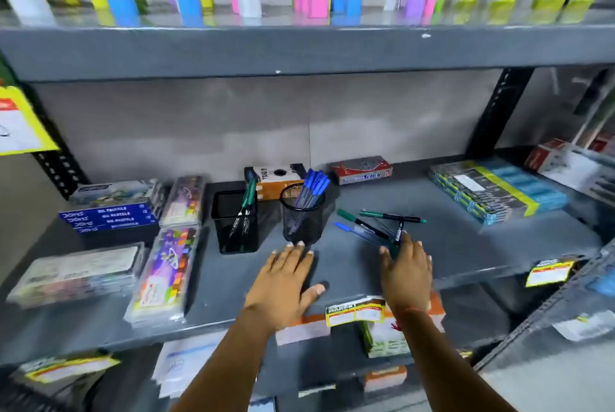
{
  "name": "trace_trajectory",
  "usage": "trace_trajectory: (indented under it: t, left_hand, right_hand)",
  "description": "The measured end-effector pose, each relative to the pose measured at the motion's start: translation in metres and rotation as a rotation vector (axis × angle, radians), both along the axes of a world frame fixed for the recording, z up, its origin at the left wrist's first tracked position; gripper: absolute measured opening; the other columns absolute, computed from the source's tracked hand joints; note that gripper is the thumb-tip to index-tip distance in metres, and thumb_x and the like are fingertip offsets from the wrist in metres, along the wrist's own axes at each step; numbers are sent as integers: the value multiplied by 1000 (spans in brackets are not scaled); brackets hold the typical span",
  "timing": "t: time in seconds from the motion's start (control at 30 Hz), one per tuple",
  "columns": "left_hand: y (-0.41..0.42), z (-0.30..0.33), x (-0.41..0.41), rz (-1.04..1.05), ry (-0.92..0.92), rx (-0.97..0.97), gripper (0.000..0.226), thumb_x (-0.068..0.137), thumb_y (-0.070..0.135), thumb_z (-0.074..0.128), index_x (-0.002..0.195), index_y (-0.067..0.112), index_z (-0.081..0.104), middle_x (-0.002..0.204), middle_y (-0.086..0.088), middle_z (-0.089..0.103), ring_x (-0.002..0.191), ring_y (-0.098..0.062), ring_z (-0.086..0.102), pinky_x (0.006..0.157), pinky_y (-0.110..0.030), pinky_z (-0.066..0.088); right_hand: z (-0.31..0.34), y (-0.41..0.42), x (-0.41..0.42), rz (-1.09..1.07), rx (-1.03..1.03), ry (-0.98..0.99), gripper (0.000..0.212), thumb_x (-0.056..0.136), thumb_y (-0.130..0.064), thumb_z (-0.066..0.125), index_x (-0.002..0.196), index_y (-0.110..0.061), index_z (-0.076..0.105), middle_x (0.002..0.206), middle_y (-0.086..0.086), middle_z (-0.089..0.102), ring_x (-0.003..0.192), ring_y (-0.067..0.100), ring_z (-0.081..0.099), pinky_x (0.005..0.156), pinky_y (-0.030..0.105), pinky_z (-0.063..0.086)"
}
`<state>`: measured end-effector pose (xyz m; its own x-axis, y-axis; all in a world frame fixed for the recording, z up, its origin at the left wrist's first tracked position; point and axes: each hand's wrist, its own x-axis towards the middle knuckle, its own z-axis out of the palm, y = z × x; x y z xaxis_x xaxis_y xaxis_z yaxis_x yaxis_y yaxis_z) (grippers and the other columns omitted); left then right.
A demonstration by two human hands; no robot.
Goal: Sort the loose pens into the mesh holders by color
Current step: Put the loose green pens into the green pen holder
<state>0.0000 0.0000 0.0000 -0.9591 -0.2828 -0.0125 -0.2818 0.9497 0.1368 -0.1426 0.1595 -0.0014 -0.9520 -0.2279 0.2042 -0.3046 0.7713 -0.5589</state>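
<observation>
Two black mesh holders stand mid-shelf. The square holder (235, 222) holds green-capped pens. The round holder (302, 215) to its right is full of blue-capped pens. A loose pile of pens (376, 225), green ones and a blue one, lies on the shelf to the right of the round holder. My right hand (406, 275) reaches into the near end of that pile, its fingers around a dark green pen (397, 238). My left hand (286, 282) rests flat with fingers spread just in front of the round holder and holds nothing.
The grey shelf (466, 245) carries pastel boxes (109, 215) and colour-pencil packs (166, 272) on the left, a red box (361, 169) and an orange box (276, 178) at the back, and stacked blue-yellow packs (496, 192) on the right. An upper shelf (299, 49) overhangs.
</observation>
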Motion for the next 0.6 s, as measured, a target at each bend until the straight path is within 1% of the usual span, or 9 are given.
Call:
trace_trajectory:
  t: [0.03, 0.1, 0.2, 0.27, 0.37, 0.4, 0.47, 0.53, 0.6]
  left_hand:
    - [-3, -3, -5, -45, -18, -20, 67, 92, 58, 23, 145, 21, 7, 158, -5, 6, 144, -21, 4, 116, -39, 1]
    - [-8, -12, -13, -103, -58, -42, 68, 90, 61, 24, 144, 22, 12, 157, -5, 12, 142, -22, 10, 116, -41, 7]
    - [-13, -25, -18, -117, -58, -42, 68, 89, 63, 24, 144, 23, 13, 156, -4, 14, 142, -23, 12, 116, -43, 8]
    - [-15, -28, -18, -119, -52, -62, 69, 89, 63, 23, 144, 23, 13, 156, -4, 14, 142, -23, 12, 115, -43, 8]
    - [-15, -29, -20, -116, -31, -56, 69, 88, 63, 23, 144, 24, 13, 157, -4, 13, 142, -23, 12, 115, -44, 7]
    - [-14, -29, -19, -114, -32, -54, 69, 88, 63, 23, 144, 24, 12, 157, -4, 13, 142, -23, 12, 116, -44, 7]
    - [-14, -28, -18, -105, -35, -44, 69, 88, 63, 24, 144, 24, 12, 157, -3, 12, 142, -22, 11, 116, -43, 6]
    - [-13, -26, -17, -98, -29, -25, 68, 88, 63, 25, 144, 25, 13, 157, -3, 12, 143, -21, 10, 116, -43, 4]
    - [-12, -25, -16, -92, -27, 0, 68, 89, 62, 25, 144, 25, 13, 157, -2, 11, 143, -20, 8, 116, -42, 3]
  right_hand:
    - [-2, -3, -1, -25, -34, 13, 52, 90, -26, 56, 133, 0, 42, 133, 27, 50, 127, 39, 41, 109, 46, 29]
    - [-9, -7, -4, -80, -73, 41, 52, 84, -23, 65, 127, 2, 49, 118, 29, 56, 114, 44, 47, 100, 48, 35]
    - [-21, -10, -2, -126, -46, 87, 47, 73, -18, 75, 110, 5, 57, 100, 31, 59, 98, 47, 53, 89, 50, 42]
    - [-24, -12, -2, -153, -40, 125, 44, 69, -15, 78, 104, 5, 59, 93, 31, 60, 91, 47, 55, 85, 48, 43]
    - [-27, -14, -4, -171, -66, 134, 38, 72, -10, 74, 103, 5, 59, 94, 29, 61, 92, 45, 55, 85, 45, 35]
    - [-27, -14, -4, -171, -70, 135, 35, 73, -8, 71, 103, 5, 59, 95, 29, 61, 92, 45, 54, 85, 45, 35]
    - [-26, -14, -3, -170, -96, 159, 28, 77, -6, 62, 102, 5, 59, 95, 30, 62, 91, 46, 55, 84, 46, 38]
    - [-24, -14, -1, -179, -140, 180, 29, 77, -7, 52, 102, 7, 59, 94, 31, 62, 88, 47, 55, 81, 47, 40]
    - [-21, -14, -2, -195, -179, 169, 24, 81, -3, 50, 101, 8, 58, 94, 33, 61, 87, 48, 53, 81, 49, 41]
